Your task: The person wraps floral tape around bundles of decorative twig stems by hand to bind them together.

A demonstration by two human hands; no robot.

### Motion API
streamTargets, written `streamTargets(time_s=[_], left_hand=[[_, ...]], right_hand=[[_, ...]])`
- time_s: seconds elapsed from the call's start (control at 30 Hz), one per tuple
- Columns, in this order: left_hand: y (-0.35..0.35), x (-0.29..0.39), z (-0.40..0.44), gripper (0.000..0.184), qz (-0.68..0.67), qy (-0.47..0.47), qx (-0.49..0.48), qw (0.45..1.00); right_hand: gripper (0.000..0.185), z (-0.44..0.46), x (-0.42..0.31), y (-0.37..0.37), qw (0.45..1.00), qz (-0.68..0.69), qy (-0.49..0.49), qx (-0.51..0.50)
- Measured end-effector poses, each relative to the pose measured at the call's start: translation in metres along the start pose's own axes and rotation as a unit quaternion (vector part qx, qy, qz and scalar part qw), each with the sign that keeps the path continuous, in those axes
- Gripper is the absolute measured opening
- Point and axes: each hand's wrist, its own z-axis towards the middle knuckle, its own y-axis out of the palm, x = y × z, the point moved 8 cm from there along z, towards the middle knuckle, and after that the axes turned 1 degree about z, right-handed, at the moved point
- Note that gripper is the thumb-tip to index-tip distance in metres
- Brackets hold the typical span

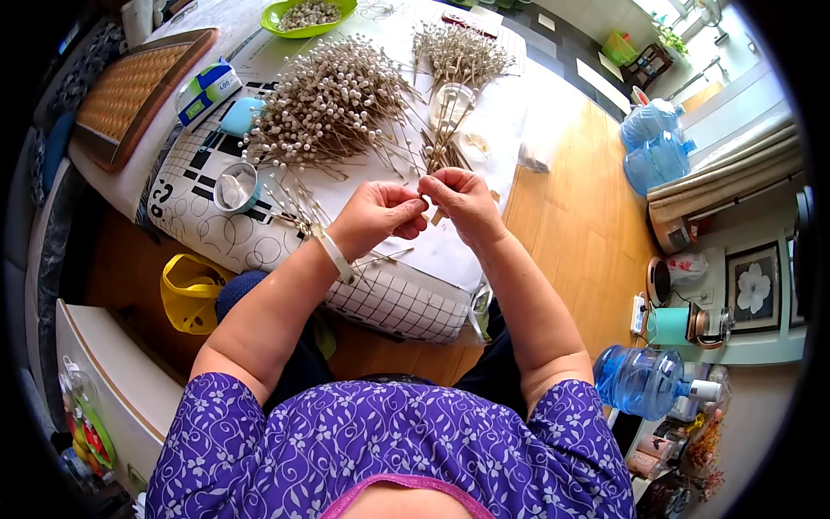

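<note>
My left hand (380,216), with a pale bangle (334,254) at its wrist, is closed in a pinch. Its fingertips meet those of my right hand (464,203), also pinched, over the near part of the table. Whatever small dark thing sits between the fingertips is too small to name. Just beyond them lie thin brown stems (446,156). A large heap of white-beaded stems (333,99) spreads past my left hand, and a smaller bunch (462,54) lies farther back. Several loose beaded stems (298,208) rest beside my left wrist.
A small tub (236,189) stands at the table's left, near a tissue pack (208,92). At the back is a green bowl (309,16) of beads. A round clear container (452,104) sits mid-table. On the floor are a yellow bag (190,294) and water jugs (640,381).
</note>
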Motion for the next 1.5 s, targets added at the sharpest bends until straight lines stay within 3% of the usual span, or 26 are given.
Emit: streamTargets(time_s=[0.2, 0.43, 0.7, 0.8, 1.03, 1.1, 1.17, 1.23, 1.3, 1.4, 1.5], left_hand=[[0.009, -0.002, -0.003, 0.017, -0.006, -0.019, -0.024, 1.0], [0.01, 0.001, -0.002, 0.015, -0.001, 0.037, -0.022, 0.999], [0.018, -0.011, -0.003, 0.019, 0.066, -0.039, -0.076, 0.994], [0.026, -0.019, -0.008, 0.019, 0.053, -0.058, -0.091, 0.993], [0.044, -0.025, -0.018, 0.022, 0.085, -0.071, -0.13, 0.985], [0.043, -0.022, -0.018, 0.022, 0.093, -0.072, -0.128, 0.985], [0.04, -0.022, -0.017, 0.021, 0.081, -0.064, -0.124, 0.987], [0.039, -0.02, -0.016, 0.02, 0.099, -0.059, -0.123, 0.986], [0.041, -0.021, -0.019, 0.02, 0.114, -0.051, -0.126, 0.984], [0.05, -0.02, -0.023, 0.019, 0.105, -0.037, -0.164, 0.98], [0.045, -0.016, -0.024, 0.017, 0.127, -0.024, -0.129, 0.983]], right_hand=[[0.018, 0.004, -0.003, -0.009, 0.999, 0.03, -0.015, -0.001], [0.018, 0.001, -0.009, -0.003, 0.998, 0.053, -0.027, -0.008], [0.015, 0.001, -0.031, -0.02, 0.99, -0.127, -0.056, 0.017], [0.017, 0.021, -0.047, -0.037, 0.987, -0.153, -0.026, 0.031], [0.018, 0.146, -0.076, -0.105, 0.968, -0.235, 0.024, 0.08], [0.02, 0.185, -0.084, -0.12, 0.946, -0.306, 0.046, 0.101], [0.03, 0.222, -0.09, -0.145, 0.886, -0.444, -0.015, 0.132], [0.041, 0.216, -0.102, -0.153, 0.881, -0.435, -0.008, 0.186], [0.046, 0.197, -0.09, -0.169, 0.926, -0.32, 0.036, 0.199], [0.037, 0.159, -0.069, -0.179, 0.928, -0.303, -0.002, 0.216], [0.027, 0.113, -0.046, -0.163, 0.936, -0.292, -0.052, 0.189]])
